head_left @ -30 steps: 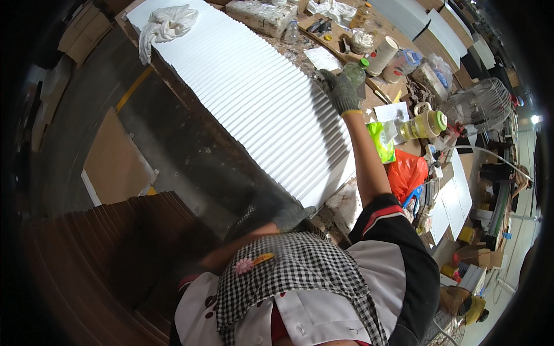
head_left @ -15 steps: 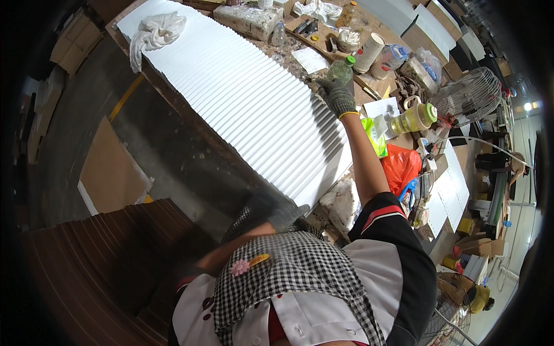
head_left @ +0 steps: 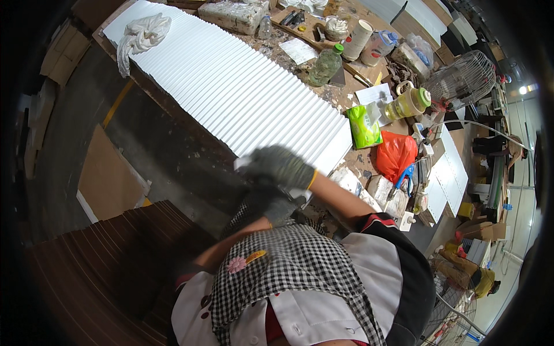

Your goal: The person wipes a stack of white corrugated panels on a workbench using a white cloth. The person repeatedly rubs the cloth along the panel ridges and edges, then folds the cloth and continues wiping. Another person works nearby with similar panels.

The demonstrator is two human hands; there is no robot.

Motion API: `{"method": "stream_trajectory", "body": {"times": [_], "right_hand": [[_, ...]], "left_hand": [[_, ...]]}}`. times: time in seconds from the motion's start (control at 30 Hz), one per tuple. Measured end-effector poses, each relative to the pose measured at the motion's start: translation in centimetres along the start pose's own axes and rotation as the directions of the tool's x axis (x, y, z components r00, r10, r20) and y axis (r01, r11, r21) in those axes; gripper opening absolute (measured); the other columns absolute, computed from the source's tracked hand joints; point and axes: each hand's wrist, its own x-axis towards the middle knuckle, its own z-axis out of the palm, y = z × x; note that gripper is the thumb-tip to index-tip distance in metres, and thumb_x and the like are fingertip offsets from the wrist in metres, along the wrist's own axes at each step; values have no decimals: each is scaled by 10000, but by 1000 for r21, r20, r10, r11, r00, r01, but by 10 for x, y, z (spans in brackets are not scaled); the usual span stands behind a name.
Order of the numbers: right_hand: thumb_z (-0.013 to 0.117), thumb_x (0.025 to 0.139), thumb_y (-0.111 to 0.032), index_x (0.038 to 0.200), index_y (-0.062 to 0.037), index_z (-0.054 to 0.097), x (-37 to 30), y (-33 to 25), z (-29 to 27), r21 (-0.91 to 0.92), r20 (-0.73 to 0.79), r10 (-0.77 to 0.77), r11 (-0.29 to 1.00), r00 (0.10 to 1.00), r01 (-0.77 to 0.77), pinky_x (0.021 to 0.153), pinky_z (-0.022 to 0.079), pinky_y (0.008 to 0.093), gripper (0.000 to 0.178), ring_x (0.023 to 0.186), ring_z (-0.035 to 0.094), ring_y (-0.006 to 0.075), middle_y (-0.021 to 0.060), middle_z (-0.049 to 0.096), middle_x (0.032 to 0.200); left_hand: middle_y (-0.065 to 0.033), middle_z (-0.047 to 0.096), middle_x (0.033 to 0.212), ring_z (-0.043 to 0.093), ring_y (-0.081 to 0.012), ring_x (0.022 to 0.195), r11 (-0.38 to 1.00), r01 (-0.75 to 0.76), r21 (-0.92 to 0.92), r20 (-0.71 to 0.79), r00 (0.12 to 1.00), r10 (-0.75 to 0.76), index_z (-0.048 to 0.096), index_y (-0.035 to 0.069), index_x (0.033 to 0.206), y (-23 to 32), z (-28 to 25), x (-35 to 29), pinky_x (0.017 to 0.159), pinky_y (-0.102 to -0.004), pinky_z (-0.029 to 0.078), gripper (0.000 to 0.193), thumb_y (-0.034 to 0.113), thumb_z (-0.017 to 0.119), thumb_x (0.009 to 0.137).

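Two hands: my gloved right hand (head_left: 281,166) and left hand (head_left: 271,205) pinch a small white piece (head_left: 243,164).
Place: six o'clock edge of the white ribbed panel (head_left: 242,92).
Handling: the piece looks light and thin; I'd grip it by the edges.

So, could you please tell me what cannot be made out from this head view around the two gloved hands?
- Head view: right hand is motion-blurred, so its grip cannot be judged.
- A white piece shows at that glove's edge; the blur hides whether it is held.
- Left hand lies partly under the right, fingers hidden.
- Row of white panels: near end covered by the hands.
- Small items on the workbench are too small to identify.
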Motion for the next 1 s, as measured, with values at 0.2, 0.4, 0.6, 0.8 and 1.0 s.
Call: {"method": "stream_trajectory", "body": {"times": [0.2,0.4,0.6,0.8,1.0], "right_hand": [[667,1096,-219,1150,-30,785,-26,134,-119,832,-215,662,509,718,-220,544,568,260,229,618,692,111,57,749,791],[649,1025,-144,1340,-198,755,-9,102,-73,-378,-596,-91,908,797,-179,833,630,449,336,910,752,315,146,770,1042],[649,1093,-387,1062,-116,796,8,128,-58,536,-185,654,693,734,-482,758,614,412,309,657,721,226,86,734,704],[631,1081,-267,1157,-102,744,-16,172,-99,-324,-674,126,835,728,-445,787,590,475,214,854,744,285,177,760,995],[634,1058,-346,1327,-96,675,-10,17,41,-370,-380,124,888,917,-274,802,649,503,369,889,763,328,186,738,1067]], "left_hand": [[-159,770,995,742,-290,863,835,423,-352,226,904,-363,663,106,1462,23,-23,14,784,-408,590,471,415,586,1115],[-176,796,1075,744,-273,877,966,234,-108,87,970,-226,772,-3,1237,5,-6,8,827,-408,585,616,568,614,1069],[-186,815,1031,755,-271,952,757,399,-517,116,909,-400,834,-31,1093,39,-45,2,882,-399,578,673,610,638,1035],[-243,769,1172,740,-328,1043,782,442,-440,252,896,-365,713,91,1403,45,-60,6,958,-411,560,574,553,565,1097],[-212,683,1376,649,-285,1286,796,162,-584,-68,967,-247,572,26,1502,34,-23,9,1103,-389,513,471,350,480,1173]]}}
